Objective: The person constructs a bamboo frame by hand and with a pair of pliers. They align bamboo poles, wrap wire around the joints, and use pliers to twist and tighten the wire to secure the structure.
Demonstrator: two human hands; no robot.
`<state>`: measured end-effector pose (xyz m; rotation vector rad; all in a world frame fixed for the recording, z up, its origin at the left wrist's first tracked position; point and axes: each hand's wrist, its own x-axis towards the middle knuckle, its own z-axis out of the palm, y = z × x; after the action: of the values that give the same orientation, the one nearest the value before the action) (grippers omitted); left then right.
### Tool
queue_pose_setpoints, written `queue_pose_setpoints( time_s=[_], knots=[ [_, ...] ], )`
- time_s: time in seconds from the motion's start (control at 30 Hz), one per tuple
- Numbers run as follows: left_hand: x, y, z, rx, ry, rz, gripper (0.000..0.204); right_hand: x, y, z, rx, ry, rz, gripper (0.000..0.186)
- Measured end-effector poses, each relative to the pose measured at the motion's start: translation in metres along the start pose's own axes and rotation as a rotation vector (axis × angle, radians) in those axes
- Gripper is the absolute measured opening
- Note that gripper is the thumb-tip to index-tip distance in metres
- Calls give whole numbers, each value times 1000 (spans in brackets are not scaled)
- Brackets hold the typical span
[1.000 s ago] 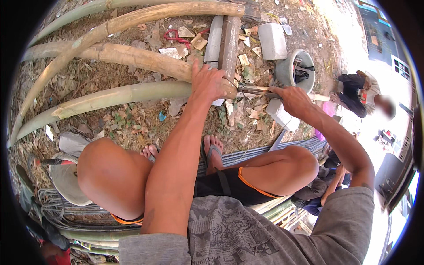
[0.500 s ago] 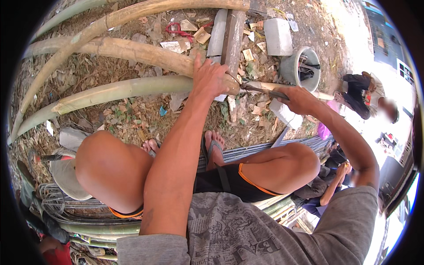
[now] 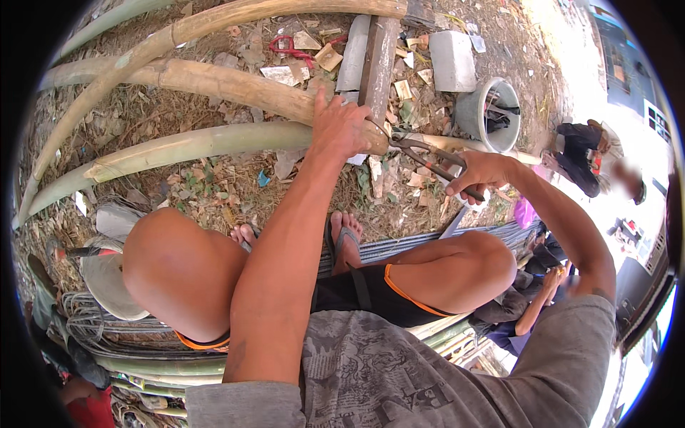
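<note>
1. My L hand (image 3: pixel 339 128) is clasped over the brown bamboo pole (image 3: pixel 235 87) nr its end, beside the timber beam (image 3: pixel 378 68); undersides of fingers hidden.
2. My R hand (image 3: pixel 486 173) is grasping the pincers (image 3: pixel 430 167), handles spread apart.
3. Pincer head's right at the pole end, by a thin dark wire (image 3: pixel 383 128); can't tell if it's biting.
4. Step in hand, prob.: getting a bite on that wire.
5. Next move calls for a steady pole under L, head seated on wire, then R squeezing handles tog.
</note>
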<state>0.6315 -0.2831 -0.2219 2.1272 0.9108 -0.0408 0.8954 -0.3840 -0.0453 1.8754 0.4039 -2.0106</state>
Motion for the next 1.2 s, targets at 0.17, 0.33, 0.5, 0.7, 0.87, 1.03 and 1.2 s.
queue_pose_setpoints(
  time_s=[0.17,0.33,0.5,0.7,0.87,1.03,1.2],
  knots=[
    [0,-1,-4,18,-45,-11,57,-20,-11,27,-1338,911,-513,60],
    [-1,0,-1,-3,-9,-3,60,-11,9,30,-1466,1063,-532,47],
    [-1,0,-8,29,-83,-27,59,4,-12,-4,-549,275,14,40],
    [3,8,-8,27,-52,-4,56,7,14,-18,51,-102,62,54],
    [1,-2,-3,15,14,27,56,-5,-11,3,-304,256,-88,48],
    [0,-7,-1,24,35,41,56,-12,-27,9,-333,152,-6,29],
    [4,9,-1,24,-16,60,56,10,28,-16,47,-107,28,28]
  ],
)
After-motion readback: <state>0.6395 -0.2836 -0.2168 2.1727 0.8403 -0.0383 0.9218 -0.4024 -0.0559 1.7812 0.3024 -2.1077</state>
